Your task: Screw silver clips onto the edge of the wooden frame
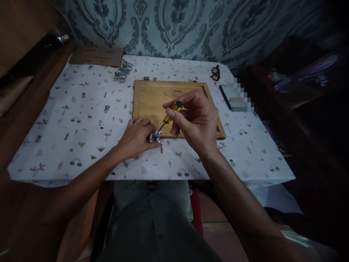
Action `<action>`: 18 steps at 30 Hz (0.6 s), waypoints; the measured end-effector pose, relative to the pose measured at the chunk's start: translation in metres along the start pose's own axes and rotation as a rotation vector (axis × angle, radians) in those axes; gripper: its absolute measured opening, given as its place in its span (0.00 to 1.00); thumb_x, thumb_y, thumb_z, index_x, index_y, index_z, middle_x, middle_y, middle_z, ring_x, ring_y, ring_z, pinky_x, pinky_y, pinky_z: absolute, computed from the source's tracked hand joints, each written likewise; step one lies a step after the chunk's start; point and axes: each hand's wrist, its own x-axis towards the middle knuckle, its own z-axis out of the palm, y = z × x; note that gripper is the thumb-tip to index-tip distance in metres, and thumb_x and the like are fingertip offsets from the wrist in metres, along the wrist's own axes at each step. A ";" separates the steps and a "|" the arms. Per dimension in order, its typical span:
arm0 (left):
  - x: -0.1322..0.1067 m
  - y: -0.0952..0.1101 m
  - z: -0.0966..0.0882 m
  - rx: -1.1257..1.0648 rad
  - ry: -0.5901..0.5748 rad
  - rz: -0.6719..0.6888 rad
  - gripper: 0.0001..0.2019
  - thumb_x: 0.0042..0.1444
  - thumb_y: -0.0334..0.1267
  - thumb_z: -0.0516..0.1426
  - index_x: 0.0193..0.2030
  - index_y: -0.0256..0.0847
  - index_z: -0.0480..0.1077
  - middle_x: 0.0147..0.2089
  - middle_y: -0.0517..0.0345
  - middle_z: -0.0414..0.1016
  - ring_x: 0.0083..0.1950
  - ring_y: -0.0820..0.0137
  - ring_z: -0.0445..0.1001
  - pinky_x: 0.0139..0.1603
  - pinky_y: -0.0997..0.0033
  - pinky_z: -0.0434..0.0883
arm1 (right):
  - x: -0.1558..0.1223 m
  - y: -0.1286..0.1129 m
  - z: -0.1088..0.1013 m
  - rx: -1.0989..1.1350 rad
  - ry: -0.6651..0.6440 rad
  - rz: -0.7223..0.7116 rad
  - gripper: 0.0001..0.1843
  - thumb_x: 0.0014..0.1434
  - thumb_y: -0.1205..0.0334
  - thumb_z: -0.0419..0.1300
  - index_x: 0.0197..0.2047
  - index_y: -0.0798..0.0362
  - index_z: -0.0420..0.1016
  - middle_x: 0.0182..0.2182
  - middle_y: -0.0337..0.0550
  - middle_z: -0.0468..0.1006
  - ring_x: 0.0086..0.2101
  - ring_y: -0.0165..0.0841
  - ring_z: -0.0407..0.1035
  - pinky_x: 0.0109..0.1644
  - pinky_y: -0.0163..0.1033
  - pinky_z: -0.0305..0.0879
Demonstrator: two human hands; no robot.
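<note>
A wooden cabinet door (152,98) lies flat on the table, its near edge toward me. At that edge sits a shiny metal hinge (155,137). My left hand (139,134) rests over the door's near left corner, fingers on the wood and thumb against the hinge, pinching it there. My right hand (196,120) grips a yellow and black screwdriver (169,115) by its handle. The screwdriver slants down to the left, its tip at the hinge. Whether the tip sits in a screw is too small to tell.
A patterned white cloth covers the table (81,145). Several metal hinges (124,71) lie at the back left beside a flat piece of cardboard (96,56). Dark-framed glasses (215,73) and a phone (225,97), partly blurred out, lie on the right. A patterned wall (169,29) stands behind.
</note>
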 end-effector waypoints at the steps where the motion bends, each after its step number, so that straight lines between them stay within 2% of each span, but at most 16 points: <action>1: 0.000 0.000 0.000 0.001 0.000 0.001 0.19 0.51 0.51 0.66 0.44 0.40 0.73 0.46 0.53 0.74 0.53 0.55 0.69 0.53 0.56 0.60 | 0.001 0.000 0.000 0.018 0.005 0.009 0.15 0.56 0.56 0.69 0.35 0.47 0.64 0.33 0.31 0.76 0.15 0.19 0.64 0.14 0.28 0.62; 4: 0.000 -0.001 0.001 0.001 0.006 0.003 0.20 0.52 0.52 0.65 0.44 0.41 0.73 0.45 0.54 0.74 0.52 0.57 0.68 0.54 0.56 0.59 | 0.004 0.002 -0.001 0.027 0.001 0.005 0.18 0.54 0.54 0.70 0.36 0.47 0.64 0.31 0.29 0.74 0.15 0.19 0.64 0.14 0.27 0.61; 9: 0.001 -0.002 0.003 0.007 0.011 0.009 0.20 0.52 0.54 0.64 0.41 0.40 0.73 0.44 0.53 0.73 0.51 0.56 0.68 0.53 0.56 0.60 | 0.005 0.003 -0.007 0.011 -0.121 -0.003 0.18 0.61 0.46 0.62 0.52 0.43 0.72 0.39 0.35 0.77 0.21 0.23 0.73 0.23 0.32 0.73; 11: 0.001 -0.002 0.004 0.009 0.015 0.011 0.19 0.52 0.54 0.64 0.41 0.40 0.73 0.44 0.53 0.73 0.51 0.55 0.68 0.52 0.56 0.60 | 0.006 0.003 -0.007 0.006 -0.107 -0.012 0.16 0.61 0.47 0.62 0.50 0.43 0.75 0.39 0.34 0.78 0.21 0.23 0.73 0.21 0.31 0.72; 14: 0.001 -0.002 0.004 0.007 0.026 0.009 0.20 0.52 0.53 0.65 0.42 0.40 0.72 0.45 0.53 0.74 0.52 0.56 0.68 0.52 0.56 0.59 | 0.009 0.002 -0.005 -0.036 0.008 -0.034 0.12 0.56 0.50 0.67 0.41 0.46 0.77 0.38 0.33 0.79 0.17 0.19 0.67 0.15 0.26 0.64; 18: 0.000 -0.002 0.004 0.002 0.030 0.017 0.20 0.51 0.53 0.65 0.41 0.40 0.72 0.44 0.54 0.74 0.51 0.57 0.69 0.52 0.58 0.59 | 0.014 0.006 -0.003 -0.030 0.077 -0.016 0.20 0.49 0.50 0.73 0.33 0.48 0.67 0.33 0.31 0.79 0.14 0.17 0.60 0.11 0.25 0.57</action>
